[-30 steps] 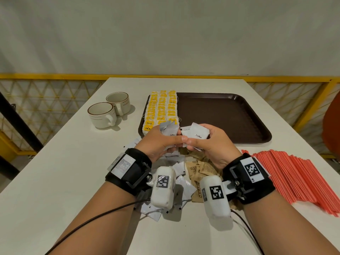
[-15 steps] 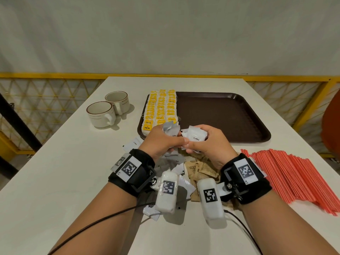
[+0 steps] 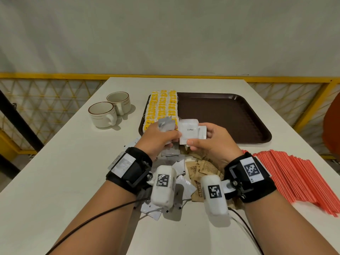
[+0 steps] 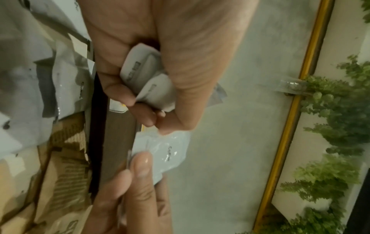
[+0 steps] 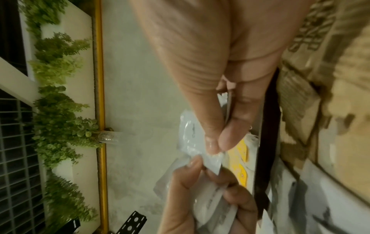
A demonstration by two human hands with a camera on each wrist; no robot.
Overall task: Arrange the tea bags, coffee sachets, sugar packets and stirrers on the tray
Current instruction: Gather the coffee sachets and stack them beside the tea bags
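Since a second ago: both hands lifted a little and nearer the tray, right hand's white sachet turned flat toward the camera.

Coffee sachet marked "Coffee", pinched at its lower edge in the right hand, thumb in front, fingers behind; more white packets stacked behind it in the same grip. Bunch of white sachets clutched in the left hand, fingers curled round them; thumb tip touching the right hand's sachet. Both held above the near edge of the brown tray.

Yellow tea bags in rows along the tray's left side. Loose white sachets and brown sugar packets heaped on the table under the wrists. Red stirrers spread at right. Two cups left of the tray.
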